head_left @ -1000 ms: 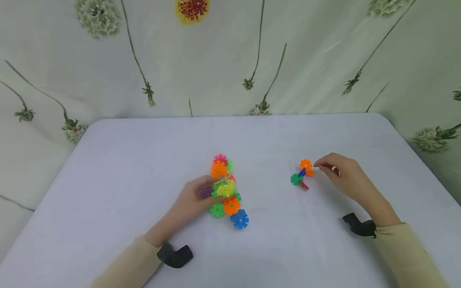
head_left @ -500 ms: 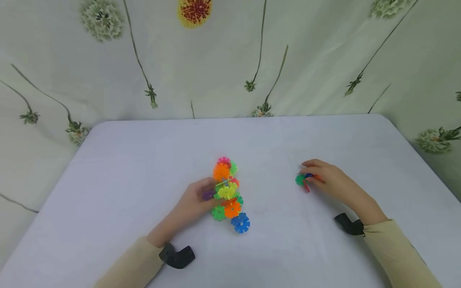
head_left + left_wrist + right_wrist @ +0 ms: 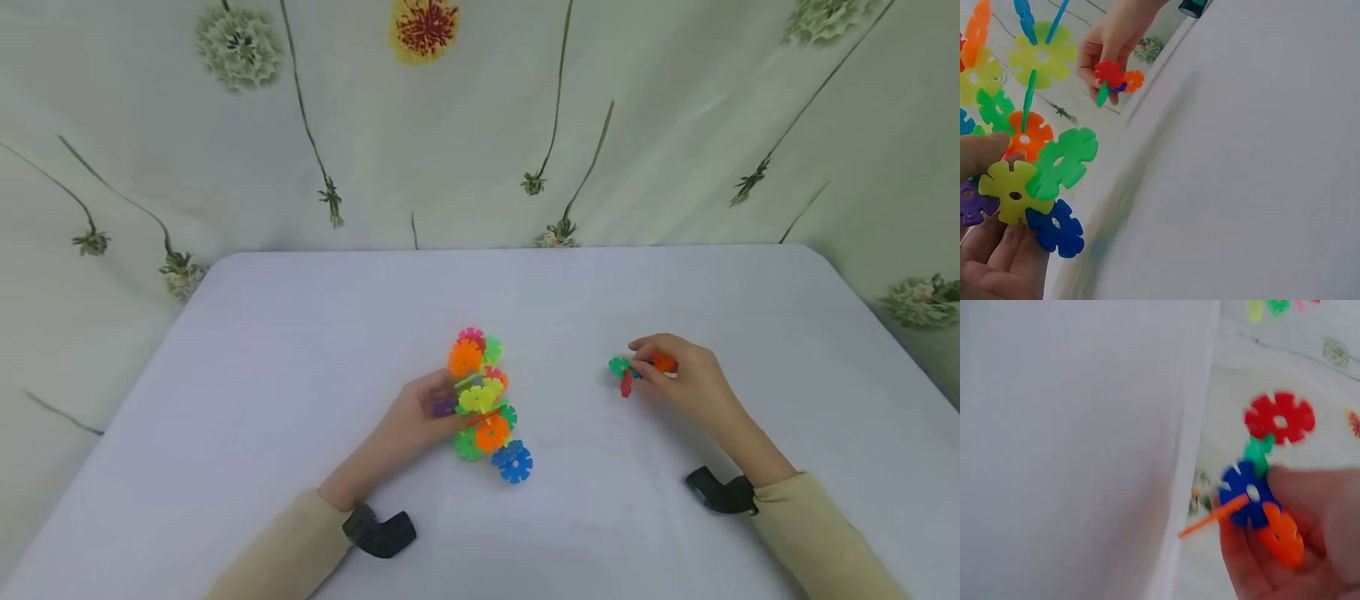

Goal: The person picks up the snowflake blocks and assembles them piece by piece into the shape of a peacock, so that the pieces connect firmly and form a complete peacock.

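Observation:
My left hand (image 3: 412, 421) grips a long cluster of interlocking flower-shaped plastic discs (image 3: 477, 400) in yellow, green, orange, pink, purple and blue. In the left wrist view, the thumb and fingers close around a yellow disc (image 3: 999, 187), beside a green disc (image 3: 1072, 159) and a blue one (image 3: 1063, 240). Off to the right, my right hand (image 3: 697, 375) pinches a smaller cluster of linked discs. Its blue disc (image 3: 1235, 490) sits between thumb and fingers in the right wrist view, joined to a green disc, orange discs (image 3: 1285, 544) and an outer red disc (image 3: 1297, 419).
A white-covered table (image 3: 555, 533) lies beneath both hands. Behind it hangs a pale cloth (image 3: 465, 150) printed with flowers and stems. Each wrist carries a black curved piece (image 3: 380, 533) near the beige sleeve (image 3: 817, 533).
My right hand has moved left onto the smaller disc cluster and taken hold of it, turning it slightly. The left hand keeps its grip; the whole head view has shifted a little.

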Motion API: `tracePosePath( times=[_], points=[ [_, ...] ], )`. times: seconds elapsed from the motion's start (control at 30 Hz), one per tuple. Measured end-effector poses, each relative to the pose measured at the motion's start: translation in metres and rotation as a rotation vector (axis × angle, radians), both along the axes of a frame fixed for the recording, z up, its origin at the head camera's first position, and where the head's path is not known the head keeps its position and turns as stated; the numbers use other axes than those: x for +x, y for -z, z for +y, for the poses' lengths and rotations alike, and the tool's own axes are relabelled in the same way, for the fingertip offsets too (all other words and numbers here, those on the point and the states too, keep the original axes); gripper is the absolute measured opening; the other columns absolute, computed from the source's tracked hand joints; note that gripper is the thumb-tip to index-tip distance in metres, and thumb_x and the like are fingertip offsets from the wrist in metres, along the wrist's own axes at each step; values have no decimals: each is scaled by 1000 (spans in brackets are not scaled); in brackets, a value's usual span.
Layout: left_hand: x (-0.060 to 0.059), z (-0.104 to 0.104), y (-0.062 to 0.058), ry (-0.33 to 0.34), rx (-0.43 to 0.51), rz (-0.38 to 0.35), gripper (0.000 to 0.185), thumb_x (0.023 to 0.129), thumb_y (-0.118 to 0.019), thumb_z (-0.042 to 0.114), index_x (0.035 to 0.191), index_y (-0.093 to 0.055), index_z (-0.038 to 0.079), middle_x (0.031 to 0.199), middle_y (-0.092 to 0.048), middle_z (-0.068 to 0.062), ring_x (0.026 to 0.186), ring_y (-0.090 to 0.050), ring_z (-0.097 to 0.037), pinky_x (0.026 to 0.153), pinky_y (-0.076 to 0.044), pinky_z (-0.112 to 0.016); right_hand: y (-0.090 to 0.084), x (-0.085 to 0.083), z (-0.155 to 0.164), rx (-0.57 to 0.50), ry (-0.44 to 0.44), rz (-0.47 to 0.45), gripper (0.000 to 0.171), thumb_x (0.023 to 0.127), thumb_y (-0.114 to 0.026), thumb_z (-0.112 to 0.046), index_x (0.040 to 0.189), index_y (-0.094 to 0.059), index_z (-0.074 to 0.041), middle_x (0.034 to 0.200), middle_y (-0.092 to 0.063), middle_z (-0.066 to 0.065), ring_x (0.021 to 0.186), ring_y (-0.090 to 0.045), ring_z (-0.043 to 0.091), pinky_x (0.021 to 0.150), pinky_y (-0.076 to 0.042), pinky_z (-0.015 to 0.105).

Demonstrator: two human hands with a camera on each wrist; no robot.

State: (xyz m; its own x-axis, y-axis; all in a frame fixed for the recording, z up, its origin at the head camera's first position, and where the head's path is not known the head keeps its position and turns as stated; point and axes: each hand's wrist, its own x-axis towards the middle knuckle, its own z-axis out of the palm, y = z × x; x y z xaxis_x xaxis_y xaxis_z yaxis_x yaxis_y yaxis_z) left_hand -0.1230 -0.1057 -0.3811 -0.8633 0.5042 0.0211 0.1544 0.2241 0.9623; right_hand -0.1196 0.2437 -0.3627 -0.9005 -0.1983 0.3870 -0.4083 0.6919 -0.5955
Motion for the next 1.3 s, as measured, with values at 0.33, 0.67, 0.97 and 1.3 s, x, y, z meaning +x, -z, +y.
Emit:
tracePosePath(
  times=[0.33,0.67,0.97,1.3],
  points=[
    [3,2,-2,34,101,-163,58,83,-70,8,134,-44,1,127,-53,-14,111,-53,-28,90,-46,-34,0,18,-81,-466,84,-46,8,89,-62,-1,94,-57,0,101,-66,11,87,-62,21,67,-50,19],
    [5,2,-1,82,134,-144,59,85,-66,6,137,-39,-2,128,-52,-17,112,-53,-29,87,-48,-35,3,27,-130,-749,-34,-46,22,89,-56,9,110,-50,5,102,-56,12,101,-54,23,81,-51,29],
    [6,1,-1,86,131,-129,55,86,-66,7,136,-43,0,130,-51,-13,113,-52,-28,88,-47,-35,4,39,-124,-709,-58,-127,25,86,-62,6,110,-58,0,100,-58,8,98,-54,20,90,-45,31],
    [2,-3,-2,169,129,-26,44,84,-63,-1,126,-51,-6,124,-55,-17,107,-56,-28,88,-47,-35,5,47,-105,-520,-156,-67,14,80,-70,4,88,-67,-6,85,-64,-2,80,-60,16,78,-51,27]
  ],
)
